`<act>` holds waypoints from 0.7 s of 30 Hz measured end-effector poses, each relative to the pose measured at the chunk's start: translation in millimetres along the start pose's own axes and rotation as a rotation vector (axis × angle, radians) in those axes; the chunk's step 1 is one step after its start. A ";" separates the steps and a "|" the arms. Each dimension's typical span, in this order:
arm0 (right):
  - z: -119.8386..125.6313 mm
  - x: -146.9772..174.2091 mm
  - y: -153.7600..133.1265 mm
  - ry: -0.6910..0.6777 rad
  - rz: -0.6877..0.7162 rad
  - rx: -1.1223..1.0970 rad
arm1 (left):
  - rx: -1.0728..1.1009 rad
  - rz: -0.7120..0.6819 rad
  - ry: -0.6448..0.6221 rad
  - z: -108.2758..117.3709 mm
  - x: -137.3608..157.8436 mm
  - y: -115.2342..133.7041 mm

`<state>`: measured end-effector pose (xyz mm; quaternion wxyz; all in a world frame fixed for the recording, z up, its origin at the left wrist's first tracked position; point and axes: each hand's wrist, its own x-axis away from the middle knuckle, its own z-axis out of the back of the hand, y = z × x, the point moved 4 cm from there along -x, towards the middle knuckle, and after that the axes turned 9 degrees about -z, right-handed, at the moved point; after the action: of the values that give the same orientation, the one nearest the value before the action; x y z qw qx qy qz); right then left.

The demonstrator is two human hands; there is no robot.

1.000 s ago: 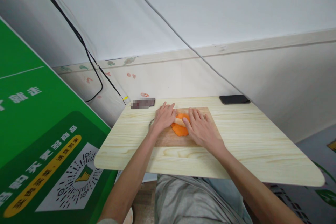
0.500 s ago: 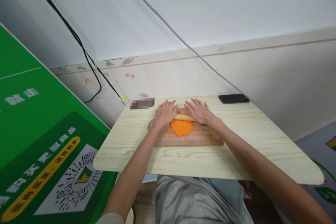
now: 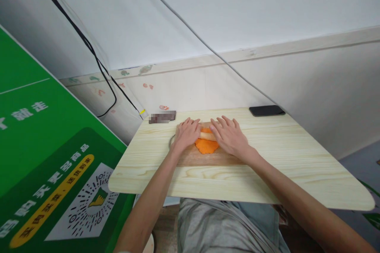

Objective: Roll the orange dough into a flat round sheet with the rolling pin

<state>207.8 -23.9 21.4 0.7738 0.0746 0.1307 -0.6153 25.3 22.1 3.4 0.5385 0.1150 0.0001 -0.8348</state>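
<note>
A pale wooden rolling pin [image 3: 208,137] lies across a flat orange piece of dough [image 3: 207,148], which shows both beyond and in front of it. Beneath the dough is a wooden cutting board [image 3: 213,161]. My left hand [image 3: 187,133] rests palm down over the pin's left end, fingers stretched forward. Over the right end lies my right hand [image 3: 230,136], also flat, its fingers spread and pointing away from me. Both hands hide the pin's ends.
The board sits on a light wood-grain table [image 3: 139,170] against the wall. A black phone [image 3: 267,110] lies at the back right, and a dark, partly blurred flat object [image 3: 162,117] at the back left. A green sign [image 3: 68,166] stands left; cables [image 3: 86,43] hang on the wall.
Both hands and the rolling pin have moved slightly toward me over the dough. An orange strip now shows beyond the pin. The view has shifted a little.
</note>
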 end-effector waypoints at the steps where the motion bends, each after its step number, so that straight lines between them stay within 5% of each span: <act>1: 3.0 3.2 -1.9 -0.004 0.024 -0.012 | 0.002 -0.013 -0.010 -2.2 -0.1 -2.0; 5: 10.5 11.1 -0.5 -0.067 0.066 -0.105 | -0.004 -0.083 -0.014 -7.8 -0.7 -8.1; 10: 3.7 21.6 5.9 -0.109 -0.050 -0.087 | 0.008 -0.163 0.029 -6.8 9.6 -9.2; 21: 3.8 72.8 -38.1 -0.009 -0.104 -0.097 | 0.008 -0.207 0.032 -5.9 11.8 -7.0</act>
<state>186.4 -101.7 5.3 0.7439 0.0273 0.1604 -0.6481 15.5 15.1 -5.6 0.4490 0.1299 0.0173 -0.8839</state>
